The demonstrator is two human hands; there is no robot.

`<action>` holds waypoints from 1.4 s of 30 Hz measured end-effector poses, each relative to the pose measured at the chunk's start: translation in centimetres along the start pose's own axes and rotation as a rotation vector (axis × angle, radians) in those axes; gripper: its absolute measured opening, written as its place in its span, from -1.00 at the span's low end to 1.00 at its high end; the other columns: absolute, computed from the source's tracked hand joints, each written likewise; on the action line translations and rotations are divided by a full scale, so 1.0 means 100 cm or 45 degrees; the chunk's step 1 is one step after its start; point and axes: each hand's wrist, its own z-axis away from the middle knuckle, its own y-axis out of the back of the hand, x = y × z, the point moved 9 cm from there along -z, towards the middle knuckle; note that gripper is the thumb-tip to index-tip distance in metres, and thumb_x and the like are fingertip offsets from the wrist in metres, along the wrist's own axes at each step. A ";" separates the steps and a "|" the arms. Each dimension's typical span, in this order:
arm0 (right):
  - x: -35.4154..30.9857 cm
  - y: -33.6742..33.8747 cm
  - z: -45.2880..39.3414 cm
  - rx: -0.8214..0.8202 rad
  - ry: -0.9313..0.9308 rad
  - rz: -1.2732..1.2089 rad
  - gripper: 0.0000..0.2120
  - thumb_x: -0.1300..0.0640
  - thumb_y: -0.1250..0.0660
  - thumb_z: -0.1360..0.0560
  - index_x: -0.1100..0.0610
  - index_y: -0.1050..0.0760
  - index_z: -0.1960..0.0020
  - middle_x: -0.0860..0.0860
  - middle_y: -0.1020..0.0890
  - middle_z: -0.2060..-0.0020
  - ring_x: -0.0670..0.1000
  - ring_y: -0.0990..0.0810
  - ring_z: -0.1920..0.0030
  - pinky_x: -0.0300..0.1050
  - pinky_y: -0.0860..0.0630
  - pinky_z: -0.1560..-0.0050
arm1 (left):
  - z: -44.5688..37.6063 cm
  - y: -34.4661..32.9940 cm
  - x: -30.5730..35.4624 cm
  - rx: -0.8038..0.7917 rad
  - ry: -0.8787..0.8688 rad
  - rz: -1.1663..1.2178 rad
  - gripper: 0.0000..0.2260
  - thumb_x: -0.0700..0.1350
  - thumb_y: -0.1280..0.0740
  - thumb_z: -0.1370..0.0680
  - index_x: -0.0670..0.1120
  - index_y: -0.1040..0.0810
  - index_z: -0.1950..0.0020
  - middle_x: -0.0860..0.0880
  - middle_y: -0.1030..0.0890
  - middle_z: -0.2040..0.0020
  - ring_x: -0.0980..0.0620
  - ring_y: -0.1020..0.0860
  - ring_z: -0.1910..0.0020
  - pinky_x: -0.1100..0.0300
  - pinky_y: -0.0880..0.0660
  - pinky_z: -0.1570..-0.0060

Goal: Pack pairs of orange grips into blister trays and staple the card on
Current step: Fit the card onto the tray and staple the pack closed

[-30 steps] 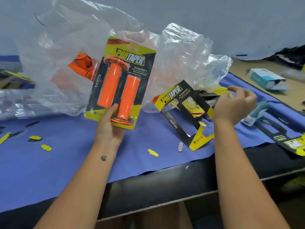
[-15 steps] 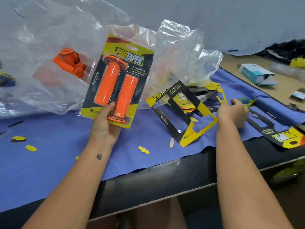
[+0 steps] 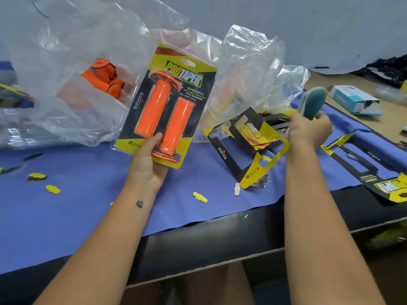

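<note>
Head view: two orange grips (image 3: 164, 114), one pack (image 3: 167, 69).

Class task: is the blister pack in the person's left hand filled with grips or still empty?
Filled. The blister pack in the left hand shows two orange grips side by side against its card.

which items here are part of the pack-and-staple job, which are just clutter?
In the job:
- left hand holding the packed blister pack
- right hand gripping the teal stapler
- loose orange grips in the plastic bag
- spare cards

Lying about:
- teal box
- yellow punch-out scraps
</note>
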 end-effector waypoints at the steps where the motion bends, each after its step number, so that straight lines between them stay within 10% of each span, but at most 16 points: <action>1: -0.010 0.001 0.001 0.012 0.088 0.010 -0.69 0.18 -0.34 -0.41 0.19 -0.56 -0.15 0.11 -0.56 -0.17 0.11 -0.47 -0.13 -0.24 -0.29 0.17 | -0.001 0.001 0.000 0.004 0.004 -0.005 -0.92 -0.18 -0.30 -0.58 -0.08 -0.51 0.12 -0.04 -0.64 0.33 0.02 -0.60 0.40 0.17 -0.55 0.44; 6: -0.041 -0.002 0.006 -0.171 0.385 0.090 -0.69 0.22 -0.29 -0.42 0.09 -0.57 -0.15 0.00 -0.59 0.07 0.04 -0.48 0.11 -0.19 -0.31 0.20 | -0.004 0.003 -0.002 0.010 0.010 -0.018 -0.96 -0.17 -0.31 -0.57 -0.09 -0.51 0.09 -0.04 -0.64 0.32 0.02 -0.61 0.38 0.16 -0.56 0.43; 12: -0.064 0.007 0.020 -0.061 0.596 0.128 -0.55 0.26 -0.27 -0.41 0.01 -0.50 -0.28 0.05 -0.58 -0.07 0.12 -0.53 -0.08 -0.19 -0.32 0.16 | -0.004 0.003 -0.002 0.044 0.001 -0.003 -0.93 -0.19 -0.32 -0.56 -0.10 -0.52 0.13 -0.05 -0.63 0.33 0.01 -0.60 0.40 0.16 -0.55 0.45; 17: -0.092 -0.020 0.099 -0.273 0.623 -0.719 -0.41 0.34 -0.20 -0.39 0.13 -0.23 -0.40 0.13 -0.47 -0.23 0.11 -0.50 -0.18 0.07 -0.49 -0.17 | -0.003 0.005 0.002 0.089 -0.018 -0.012 -0.96 -0.21 -0.34 -0.54 -0.12 -0.53 0.11 -0.09 -0.60 0.27 -0.01 -0.58 0.37 0.17 -0.54 0.41; 25: -0.113 -0.092 0.261 -0.659 1.142 -0.643 -0.41 0.16 -0.30 -0.37 0.40 -0.37 -0.34 0.14 -0.42 -0.03 0.06 -0.43 -0.03 -0.23 -0.45 -0.09 | -0.002 0.032 0.051 0.188 -0.228 0.078 -0.95 -0.26 -0.33 -0.52 -0.15 -0.57 0.10 -0.11 -0.62 0.22 -0.03 -0.59 0.32 0.15 -0.56 0.31; 28: -0.091 -0.115 0.272 -0.825 0.965 -0.635 -0.58 0.18 -0.36 -0.33 0.30 -0.45 -0.15 -0.01 -0.38 0.07 -0.09 -0.37 0.14 -0.48 -0.34 0.14 | -0.002 0.056 0.067 0.241 -0.250 0.326 -0.85 -0.19 -0.28 -0.56 -0.09 -0.53 0.20 -0.02 -0.61 0.34 0.03 -0.59 0.38 0.22 -0.54 0.39; 32: -0.047 -0.160 0.271 -1.332 0.355 -0.539 -0.80 0.08 -0.35 -0.33 0.06 -0.44 0.06 -0.08 -0.49 0.32 -0.06 -0.46 0.35 -0.12 -0.41 0.32 | -0.001 0.082 0.072 0.375 -0.244 0.560 -0.87 -0.15 -0.32 -0.55 -0.04 -0.53 0.21 0.02 -0.60 0.34 0.05 -0.57 0.35 0.23 -0.51 0.35; 36: -0.026 -0.175 0.296 -1.937 -0.261 -0.726 -0.61 -0.15 -0.27 -0.50 0.20 -0.51 0.02 0.15 -0.54 0.36 0.11 -0.50 0.40 -0.11 -0.46 0.35 | -0.002 0.078 0.070 0.321 -0.208 0.564 -0.89 -0.15 -0.32 -0.54 -0.06 -0.55 0.18 -0.01 -0.62 0.35 0.04 -0.59 0.39 0.25 -0.53 0.39; 42: -0.029 -0.170 0.307 -2.206 -0.554 -0.972 -0.54 -0.19 -0.08 -0.60 0.14 -0.58 -0.03 0.14 -0.60 0.25 0.12 -0.56 0.32 -0.07 -0.49 0.29 | -0.004 0.058 0.065 0.121 -0.138 0.435 -0.79 -0.18 -0.29 -0.55 -0.11 -0.63 0.26 -0.04 -0.64 0.33 0.03 -0.62 0.37 0.25 -0.55 0.32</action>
